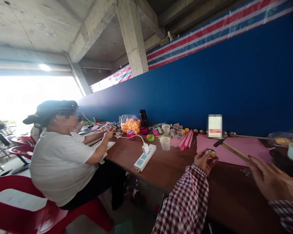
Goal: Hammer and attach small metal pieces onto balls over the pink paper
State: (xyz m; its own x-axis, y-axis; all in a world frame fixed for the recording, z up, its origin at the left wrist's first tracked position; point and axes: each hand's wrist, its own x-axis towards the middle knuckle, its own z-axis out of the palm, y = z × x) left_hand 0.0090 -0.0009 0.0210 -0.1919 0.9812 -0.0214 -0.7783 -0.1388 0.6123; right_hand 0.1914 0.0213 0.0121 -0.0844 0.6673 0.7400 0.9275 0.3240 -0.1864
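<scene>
While a hammer is gripped toward the end of its handle by the right hand, a round piece is pinched between thumb and fingers of the left hand in the head view. Shiny rim, yellowish middle, held up off the table, by the near edge of a pink sheet.

What probably counts most here is how the two line up. The hammer is slanted from the right hand up and to the left, so its head is pointed away from the wearer, just past the round piece and a touch to its right. No contact can be made out, tbh. The head is found much nearer the left hand than the right.

As for the piece itself, no long axis can be picked out since it's round; its yellowish side is turned roughly up toward the camera. Some tiny bits are scattered between the hands, and another person is seated off to the left.
</scene>
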